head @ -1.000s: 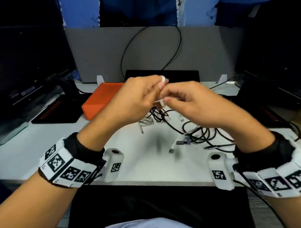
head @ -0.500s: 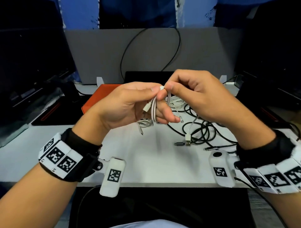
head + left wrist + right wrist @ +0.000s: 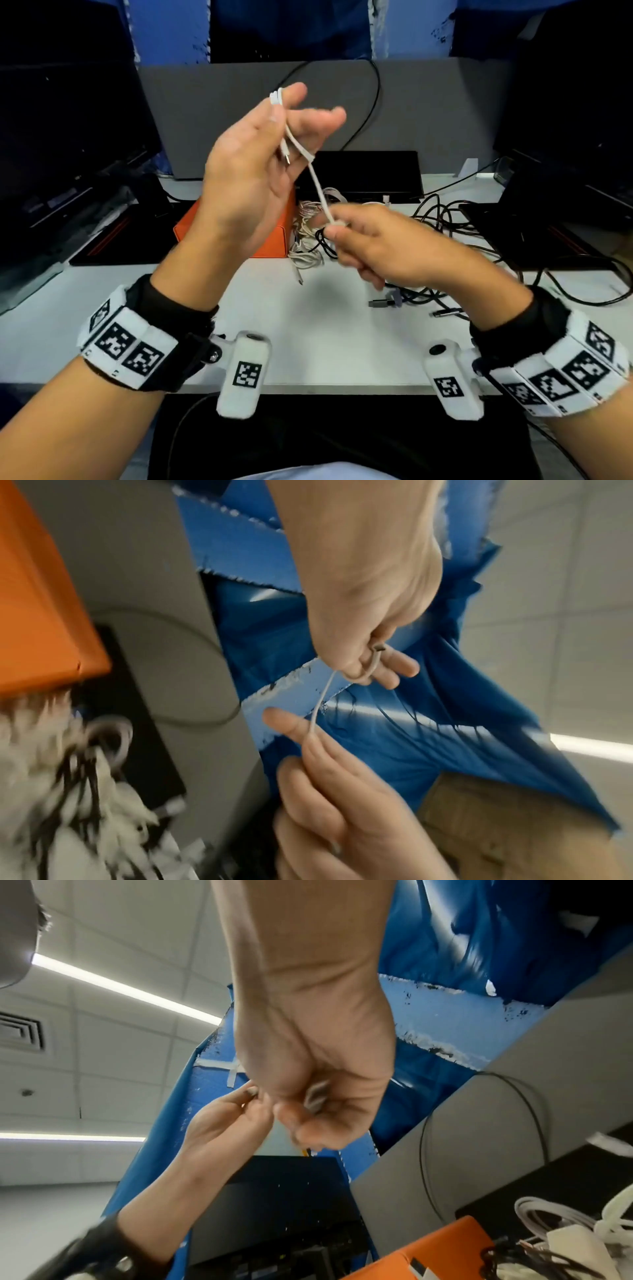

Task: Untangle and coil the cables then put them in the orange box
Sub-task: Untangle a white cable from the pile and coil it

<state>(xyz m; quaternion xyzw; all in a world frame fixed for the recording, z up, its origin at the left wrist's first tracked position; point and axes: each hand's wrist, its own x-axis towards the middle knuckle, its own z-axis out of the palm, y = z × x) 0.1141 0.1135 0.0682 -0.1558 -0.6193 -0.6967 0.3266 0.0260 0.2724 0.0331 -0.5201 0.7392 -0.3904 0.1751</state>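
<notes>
The orange box [image 3: 274, 240] sits on the desk behind and below the raised left hand [image 3: 253, 164], whose thumb and fingers pinch loops of a thin white cable [image 3: 317, 181]. From there the cable slants down and rightward, taut, to the right hand [image 3: 370, 246], pinching its free end. The left hand seems nearer the box.

White table [image 3: 325, 342], orange box [image 3: 274, 240], tangled black cables [image 3: 445, 219], white cables [image 3: 308, 253]
</notes>
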